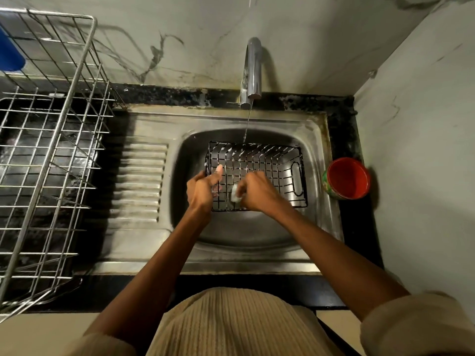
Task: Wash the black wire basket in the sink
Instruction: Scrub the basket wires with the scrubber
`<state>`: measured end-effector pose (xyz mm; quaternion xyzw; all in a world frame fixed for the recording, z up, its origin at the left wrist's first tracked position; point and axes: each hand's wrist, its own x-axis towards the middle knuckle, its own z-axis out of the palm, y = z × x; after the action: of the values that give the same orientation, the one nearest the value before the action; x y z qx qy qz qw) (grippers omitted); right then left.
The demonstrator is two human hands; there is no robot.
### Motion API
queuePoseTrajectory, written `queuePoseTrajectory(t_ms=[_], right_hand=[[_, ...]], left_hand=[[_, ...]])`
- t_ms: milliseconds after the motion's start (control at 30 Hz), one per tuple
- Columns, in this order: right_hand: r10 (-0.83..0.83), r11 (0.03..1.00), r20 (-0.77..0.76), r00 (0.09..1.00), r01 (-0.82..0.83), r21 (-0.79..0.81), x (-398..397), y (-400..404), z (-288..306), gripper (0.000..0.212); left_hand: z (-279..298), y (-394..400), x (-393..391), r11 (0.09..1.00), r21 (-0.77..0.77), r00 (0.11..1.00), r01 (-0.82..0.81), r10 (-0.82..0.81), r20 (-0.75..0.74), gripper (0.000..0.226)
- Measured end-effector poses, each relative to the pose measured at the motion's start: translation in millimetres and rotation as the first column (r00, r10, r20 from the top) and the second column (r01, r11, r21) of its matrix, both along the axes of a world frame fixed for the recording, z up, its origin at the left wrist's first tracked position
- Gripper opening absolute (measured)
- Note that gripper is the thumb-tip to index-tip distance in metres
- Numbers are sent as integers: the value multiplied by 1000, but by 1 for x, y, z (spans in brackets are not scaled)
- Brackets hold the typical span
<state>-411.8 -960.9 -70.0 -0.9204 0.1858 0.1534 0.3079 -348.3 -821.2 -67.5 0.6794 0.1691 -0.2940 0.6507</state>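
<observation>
The black wire basket rim was gripped by the left hand, thumb extended. A pale scrubber was pinched in the right hand, fingers curled.

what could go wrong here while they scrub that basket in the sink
1. The left hand grips only one corner of the black wire basket, which looks soapy, so it could slip or tip while the right hand scrubs with the small pale scrubber.
2. The red cup stands right beside the sink rim, so a swinging basket or elbow might knock it.
3. Water from the tap hits the basket's far edge and may splash out.
</observation>
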Motion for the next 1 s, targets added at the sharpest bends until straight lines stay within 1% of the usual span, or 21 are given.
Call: queuePoseTrajectory(t_ms=[33,67,100,133,167,200,300,333,400,500,533,600,633,700,733,800,833,900,933,1000], right_hand=[[-7,998,-33,999,5,-67,-2,-8,-1,9],[-36,988,-55,998,27,-149,-4,-18,-1,8],[-66,973,-69,995,49,-226,-7,-28,0,9],[-87,955,-82,993,60,-290,-9,-37,1,12],[-96,942,-99,991,58,-332,-11,-43,1,15],[-100,940,-125,987,52,-339,-12,-45,2,16],[-80,971,-209,975,28,-239,-8,-35,2,11],[-83,984,-207,975,47,-173,-5,-31,2,9],[-104,993,-166,981,110,29,1,-21,5,5],[-125,928,-125,984,161,337,10,11,23,9],[-136,901,-111,985,169,400,12,23,29,13],[-155,863,-102,983,184,471,14,37,35,19],[-150,857,-108,983,184,481,15,38,36,21],[-96,880,-154,983,157,449,16,29,33,23],[-50,908,-179,983,120,402,15,22,31,22],[31,967,-210,977,24,255,10,8,23,22],[46,982,-226,973,-2,189,6,1,19,22],[71,991,-258,964,-39,127,-3,-10,19,26],[95,989,-268,959,-60,135,-6,-13,21,30],[134,969,-267,954,-69,236,-10,-12,29,40]], left_hand=[[-4,3,3,1000,-1,1000,-8,8,2,95],[-8,6,4,1000,-9,1000,-7,7,20,112],[-11,8,6,1000,-10,999,-6,7,33,120],[-10,10,6,1000,-18,999,-13,14,42,122],[-8,11,7,999,-31,998,-29,31,51,119],[-5,11,6,999,-35,998,-38,40,58,113],[1,10,3,999,-28,996,-36,38,84,91],[4,8,1,1000,-22,995,-18,20,99,82],[8,3,-5,1000,-2,993,5,-4,115,70],[8,-3,-10,1000,3,996,-25,25,82,75],[10,-5,-12,999,-10,997,-41,42,67,76],[12,-7,-11,998,-21,997,-52,53,50,83],[14,-8,-10,999,-20,998,-47,48,49,85],[16,-6,-9,999,8,998,-36,36,56,90],[16,-4,-9,999,42,997,-30,27,67,95],[14,0,-10,993,114,997,-7,-3,82,104],[13,1,-9,992,130,997,-3,-8,82,106],[17,1,-10,989,145,998,-23,13,65,107],[19,0,-10,987,156,998,-33,25,53,107],[23,-4,-11,984,173,999,-33,26,47,101]])
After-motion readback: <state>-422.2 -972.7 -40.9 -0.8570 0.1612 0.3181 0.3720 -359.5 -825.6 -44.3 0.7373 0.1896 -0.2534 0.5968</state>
